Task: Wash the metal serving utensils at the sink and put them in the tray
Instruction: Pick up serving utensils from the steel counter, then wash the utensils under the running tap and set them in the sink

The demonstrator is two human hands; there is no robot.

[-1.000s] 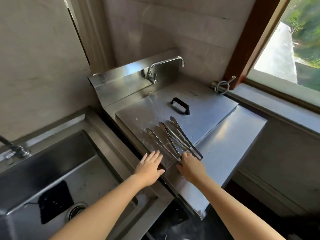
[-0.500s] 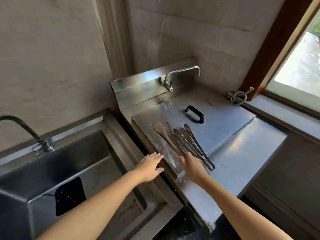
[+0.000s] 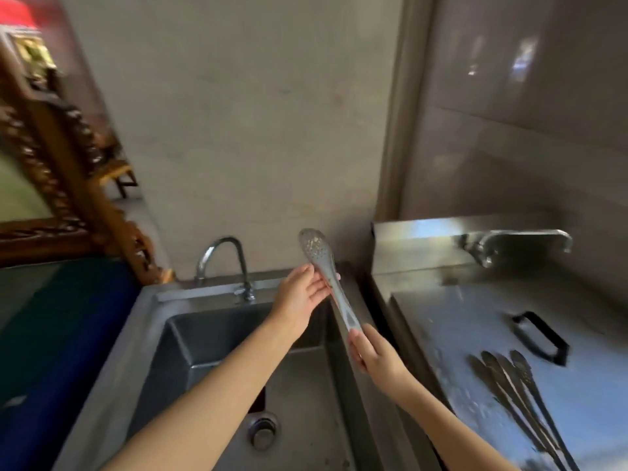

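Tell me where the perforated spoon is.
Head view, centre: the perforated spoon is above the sink by its right rim, right hand pinching the handle, left hand touching its neck.

The handle end of the slotted spoon (image 3: 327,278) is hidden inside the right hand (image 3: 373,356). The pile of utensils (image 3: 509,392) on the right is blurry and runs off the bottom edge. The carved wooden frame (image 3: 64,164) on the left is smeared and cut by the edge.

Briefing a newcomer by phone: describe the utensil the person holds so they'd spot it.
Find the steel sink basin with the curved tap. Over its right rim, the right hand pinches a long metal utensil. Unlike the flat-lying utensils on the steel counter, its perforated oval head points up.
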